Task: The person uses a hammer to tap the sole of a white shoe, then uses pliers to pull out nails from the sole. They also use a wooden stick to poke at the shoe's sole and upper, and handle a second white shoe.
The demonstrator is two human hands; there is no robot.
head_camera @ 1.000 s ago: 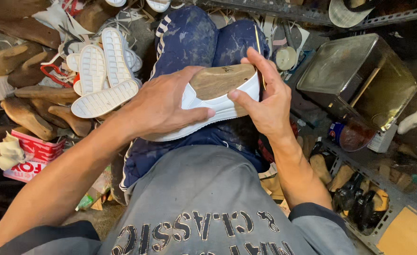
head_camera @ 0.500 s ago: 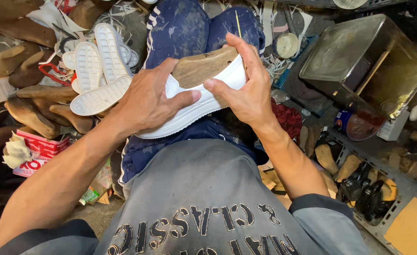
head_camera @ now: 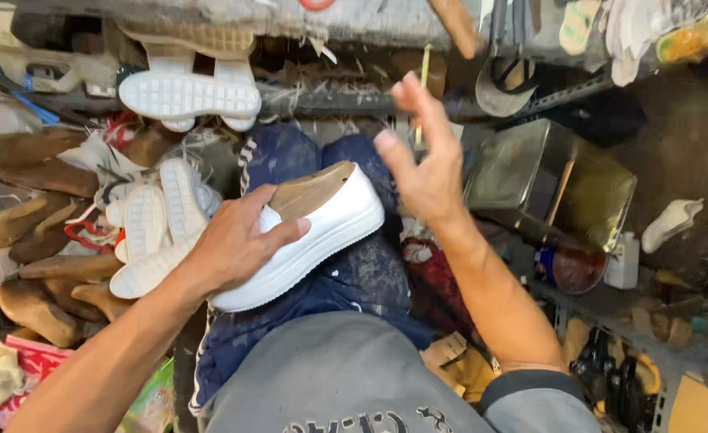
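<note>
White shoe (head_camera: 322, 240) on a wooden last (head_camera: 310, 191) is gripped by the left hand (head_camera: 238, 244). Right of the shoe, the right hand (head_camera: 426, 172) is raised open, empty. A square metal tin (head_camera: 546, 180) is seen further right.

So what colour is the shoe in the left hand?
White shoe, with a tan wooden last inside; head view.

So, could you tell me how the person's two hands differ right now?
The left hand grips the white shoe on its wooden last, fingers curled over it; the right hand is lifted clear, open, touching nothing. The left is sharp; the right is blurred. Both are bare, above the blue trousers.
</note>
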